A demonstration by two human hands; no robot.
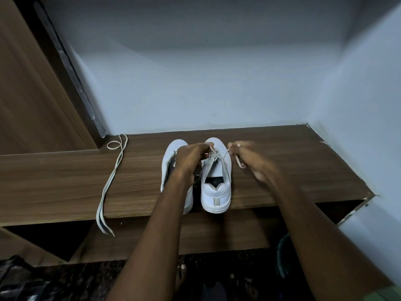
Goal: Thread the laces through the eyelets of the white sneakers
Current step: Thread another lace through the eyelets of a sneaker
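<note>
Two white sneakers stand side by side on a wooden shelf (282,161), heels toward me. The right sneaker (216,192) has a pale lace (213,156) partly threaded near its toe. My left hand (192,155) is above the left sneaker (170,157) and pinches one end of that lace at the right sneaker's front eyelets. My right hand (249,157), blurred, pinches the other end of the lace just right of the shoe, a loop hanging below its fingers. A second loose lace (112,177) lies on the shelf at the left, its tips hanging over the front edge.
The shelf sits in a corner of pale blue walls (217,83), with a wooden door panel (32,94) at the left. A lower wooden step (195,233) lies below the shelf's front edge. A dark speckled floor and my feet (181,276) are underneath.
</note>
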